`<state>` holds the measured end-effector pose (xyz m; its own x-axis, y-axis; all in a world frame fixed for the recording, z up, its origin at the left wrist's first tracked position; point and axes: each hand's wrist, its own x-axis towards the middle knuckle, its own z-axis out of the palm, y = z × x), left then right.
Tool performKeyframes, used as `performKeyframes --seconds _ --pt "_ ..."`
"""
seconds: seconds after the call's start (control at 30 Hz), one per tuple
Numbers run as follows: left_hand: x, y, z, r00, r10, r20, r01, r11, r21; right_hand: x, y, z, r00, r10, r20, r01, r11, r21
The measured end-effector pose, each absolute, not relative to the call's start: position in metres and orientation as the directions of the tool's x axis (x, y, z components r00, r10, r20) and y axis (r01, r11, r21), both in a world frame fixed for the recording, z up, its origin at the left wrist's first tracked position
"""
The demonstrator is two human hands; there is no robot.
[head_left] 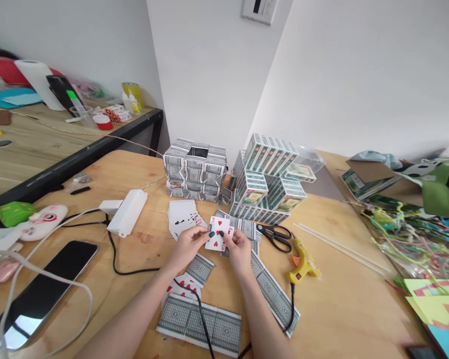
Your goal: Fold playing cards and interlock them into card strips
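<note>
Between my hands are playing cards [217,242], face up, a three of hearts on top and a four of hearts partly showing behind it. My left hand [193,241] pinches their left edge, and my right hand [238,246] pinches the right edge. A fanned pile of white cards [180,214] lies just beyond my left hand. Patterned card strips lie around my forearms: one in front [200,319], one slanting at the right [273,286]. Several heart cards [185,286] lie partly under a patterned card [200,269]. Behind stands a block built of patterned cards [195,169].
Stacked card boxes [267,179] stand behind my right hand. Black scissors [277,237] and a yellow glue gun [303,264] lie right, its black cable crossing the front strip. Left are a white power strip [128,213] and a phone [47,289]; coloured craft scraps are far right.
</note>
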<state>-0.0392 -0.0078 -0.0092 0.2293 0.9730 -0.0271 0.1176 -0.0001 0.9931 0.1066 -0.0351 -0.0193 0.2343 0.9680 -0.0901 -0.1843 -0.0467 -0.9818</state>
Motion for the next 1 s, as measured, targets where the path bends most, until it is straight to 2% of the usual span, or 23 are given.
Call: performKeyframes --seconds 0.13,0.33,0.63,0.8,1.0 --pt "-0.040 -0.008 -0.008 0.258 0.966 0.002 0.136 -0.038 0.990 0.106 -0.036 -0.021 0.226 0.971 -0.081 -0.130 -0.053 -0.990" --pt "-0.041 -0.010 -0.010 0.173 0.980 0.101 0.230 -0.140 0.963 0.110 -0.036 -0.017 0.172 0.985 0.031 0.015 0.029 -0.999" --pt "-0.040 -0.013 -0.008 0.142 0.947 0.287 0.456 -0.320 0.831 0.108 -0.036 -0.023 0.172 0.974 0.150 0.219 0.111 -0.969" --pt "-0.039 -0.015 -0.009 0.210 0.913 0.350 0.457 -0.408 0.790 0.108 -0.040 -0.023 0.216 0.946 0.241 0.414 0.135 -0.900" --pt "-0.038 -0.019 -0.010 0.323 0.879 0.352 0.435 -0.468 0.769 0.104 -0.046 -0.024 0.223 0.899 0.376 0.669 0.139 -0.731"
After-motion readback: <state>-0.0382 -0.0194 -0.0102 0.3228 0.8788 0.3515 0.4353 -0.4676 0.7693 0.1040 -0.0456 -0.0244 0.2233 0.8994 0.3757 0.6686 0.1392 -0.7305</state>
